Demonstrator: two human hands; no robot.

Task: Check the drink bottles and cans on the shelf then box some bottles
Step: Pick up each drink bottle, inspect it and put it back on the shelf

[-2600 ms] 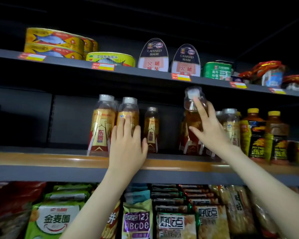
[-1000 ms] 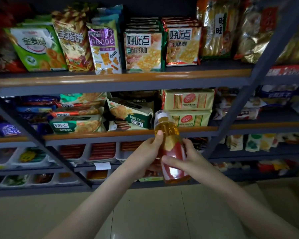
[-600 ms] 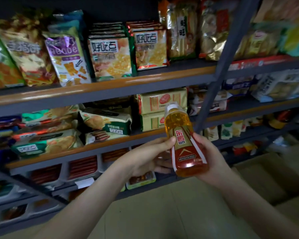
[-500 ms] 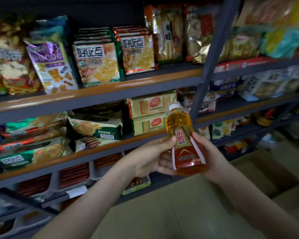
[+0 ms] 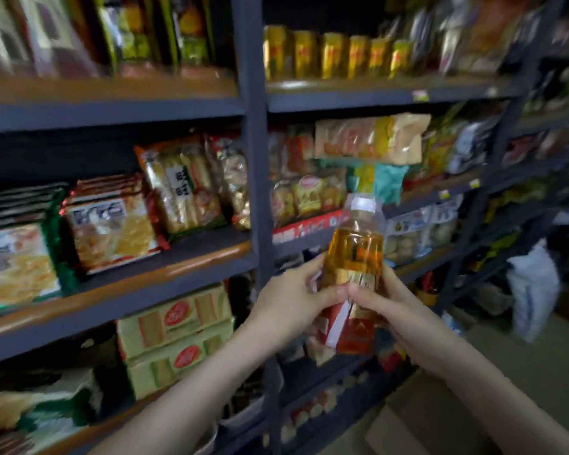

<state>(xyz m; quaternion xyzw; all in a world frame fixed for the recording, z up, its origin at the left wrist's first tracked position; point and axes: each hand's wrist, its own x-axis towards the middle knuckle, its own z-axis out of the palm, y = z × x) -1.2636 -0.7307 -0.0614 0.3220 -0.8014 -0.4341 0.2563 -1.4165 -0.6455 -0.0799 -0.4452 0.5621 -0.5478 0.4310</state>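
I hold one drink bottle [image 5: 355, 257] upright in front of the shelves, at the centre right of the view. It has amber liquid, a white cap and a red and gold label. My left hand [image 5: 289, 300] grips its left side with the thumb across the label. My right hand [image 5: 398, 310] grips its right side, thumb on the front. A row of yellow and red drink cans [image 5: 332, 54] stands on the upper right shelf. A brown cardboard box [image 5: 418, 425] lies on the floor at the lower right, under my right forearm.
Dark metal shelving fills the view, with an upright post [image 5: 253, 159] just left of the bottle. Snack packets [image 5: 112, 231] and yellow boxes [image 5: 174, 336] fill the left shelves. A white bag [image 5: 532, 287] sits on the floor at the far right.
My view has swung right along the shelves. The bottle has turned in my hands, so its label now faces differently, and both thumbs now meet on its front.
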